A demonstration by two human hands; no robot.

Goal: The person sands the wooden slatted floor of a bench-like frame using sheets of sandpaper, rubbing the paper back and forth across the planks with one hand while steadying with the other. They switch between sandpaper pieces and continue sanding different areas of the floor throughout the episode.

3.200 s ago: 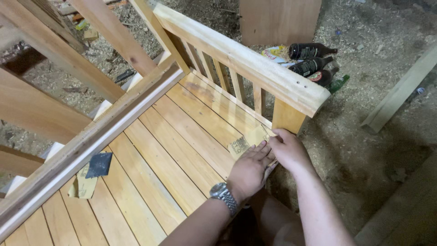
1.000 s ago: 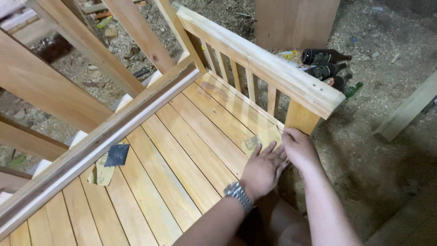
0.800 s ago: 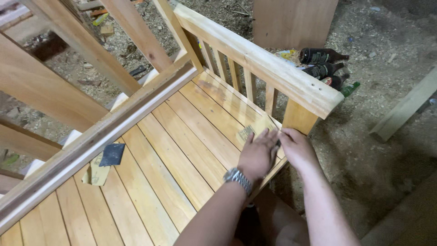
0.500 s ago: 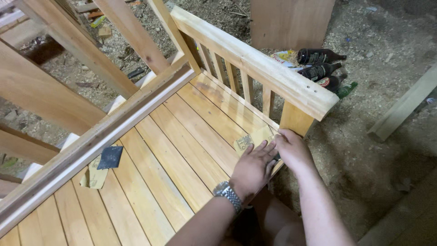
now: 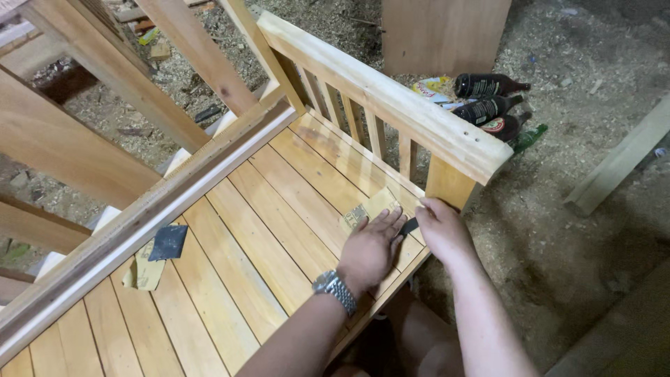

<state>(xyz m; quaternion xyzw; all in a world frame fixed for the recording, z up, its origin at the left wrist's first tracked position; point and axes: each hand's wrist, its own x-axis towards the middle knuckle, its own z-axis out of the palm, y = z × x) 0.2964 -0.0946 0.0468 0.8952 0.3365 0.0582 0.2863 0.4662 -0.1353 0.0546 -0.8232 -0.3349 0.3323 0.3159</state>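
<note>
Under my hands lies the slatted seat of a pale varnished wooden bench (image 5: 279, 230), its boards smooth and glossy. Left hand (image 5: 370, 248) presses flat, fingers spread, on a tan rectangular sheet of sandpaper (image 5: 366, 209) near the armrest post. Right hand (image 5: 441, 229) grips its dark edge beside that post.
</note>
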